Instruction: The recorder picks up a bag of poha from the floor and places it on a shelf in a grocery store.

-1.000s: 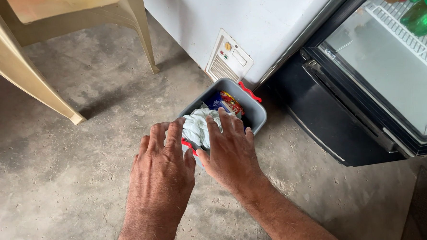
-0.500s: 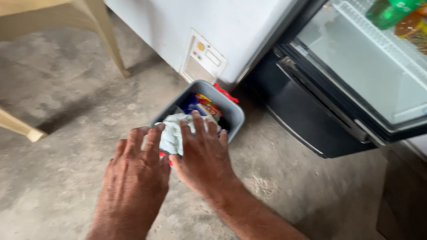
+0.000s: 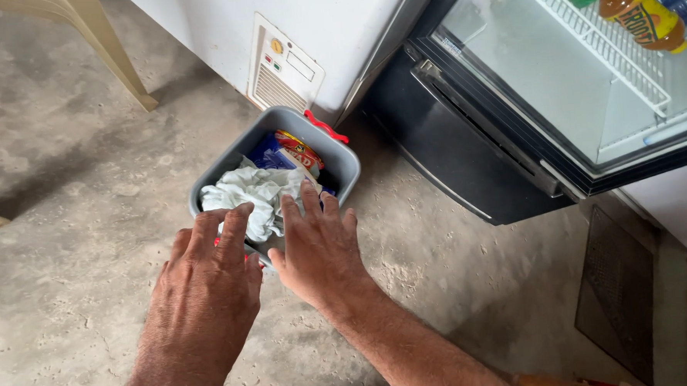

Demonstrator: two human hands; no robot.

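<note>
Both hands hover spread and empty: the left hand and right hand sit over the near rim of the grey bin on the concrete floor. Pressing the crumpled white cloth down evenly would likely keep it from springing back out.

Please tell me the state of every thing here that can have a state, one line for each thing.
Grey bin: upright, uncovered, nearly full.
White crumpled paper: on top inside the bin.
Snack wrappers: inside the bin, at the back.
Left hand: open, fingertips at the paper.
Right hand: open, flat over the bin's edge.
Drinks fridge: glass door closed.
</note>
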